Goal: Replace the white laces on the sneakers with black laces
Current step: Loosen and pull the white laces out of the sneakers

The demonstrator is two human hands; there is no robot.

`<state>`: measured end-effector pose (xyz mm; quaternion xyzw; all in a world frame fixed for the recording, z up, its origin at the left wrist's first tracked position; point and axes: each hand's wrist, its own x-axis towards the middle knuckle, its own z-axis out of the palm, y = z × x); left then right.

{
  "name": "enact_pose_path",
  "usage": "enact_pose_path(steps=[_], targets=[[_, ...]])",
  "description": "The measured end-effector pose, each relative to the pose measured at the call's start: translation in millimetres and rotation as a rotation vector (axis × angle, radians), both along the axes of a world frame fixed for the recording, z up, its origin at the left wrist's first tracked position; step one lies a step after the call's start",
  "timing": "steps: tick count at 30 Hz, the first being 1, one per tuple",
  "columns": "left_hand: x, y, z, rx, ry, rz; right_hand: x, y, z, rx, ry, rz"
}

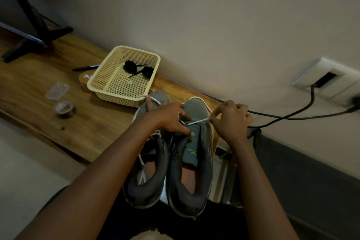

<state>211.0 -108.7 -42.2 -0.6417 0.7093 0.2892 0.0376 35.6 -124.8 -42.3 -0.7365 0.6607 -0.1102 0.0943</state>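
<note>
Two grey sneakers stand side by side at the near edge of the wooden table, the left sneaker [148, 177] and the right sneaker [191, 177], toes pointing away from me. My right hand [230, 121] pinches the white lace [197, 122] and holds it taut across the right sneaker. My left hand [169, 118] rests on the front of both sneakers, its fingers curled over the right sneaker's tongue. The left sneaker still carries a loose white lace. Two rolled black laces [137, 69] lie in the cream basket [109, 93].
A black marker [85, 68], a clear plastic packet [56, 91] and a tape roll [65, 110] lie on the table left of the basket. A black stand [29, 31] sits at far left. Black cables [292, 117] run from a wall socket [327, 80] at right.
</note>
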Motion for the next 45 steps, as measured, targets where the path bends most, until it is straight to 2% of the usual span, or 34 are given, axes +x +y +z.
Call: enact_pose_path(steps=[5,9,14,18,21,24,32,36,41,43,45], targets=[[-0.2,0.7,-1.0,-0.004,-0.006,-0.003,6.5,1.3,-2.1,0.058,-0.039,0.067],[-0.8,0.6,-1.0,0.0,-0.016,-0.006,19.4,6.0,-4.9,0.082,0.018,0.169],[-0.2,0.6,-2.6,-0.007,-0.015,0.002,19.4,5.6,-5.6,0.026,0.051,0.209],[0.8,-1.9,-3.6,0.001,0.003,0.006,2.1,-0.8,-0.2,-0.046,-0.032,0.048],[0.4,-1.4,-3.6,0.003,0.012,0.008,-5.9,-2.9,-0.3,-0.006,-0.073,-0.071],[-0.1,-0.2,-2.0,-0.002,0.012,0.006,-1.9,-0.9,-2.0,0.059,-0.072,0.007],[1.3,0.5,-3.7,-0.008,0.018,0.019,21.2,6.8,-8.5,0.069,0.02,0.172],[1.1,-0.8,-3.5,-0.006,0.027,0.021,11.8,1.8,-4.1,0.009,0.009,0.115],[2.9,-1.0,-6.8,-0.022,0.07,0.005,3.8,-1.6,-3.2,-0.014,-0.043,-0.128],[3.9,1.0,-6.4,-0.076,0.112,0.032,4.9,-1.8,-3.3,0.013,-0.065,-0.115],[5.1,2.0,-4.8,-0.228,0.178,0.129,6.8,-0.6,-1.3,0.042,-0.107,-0.03]])
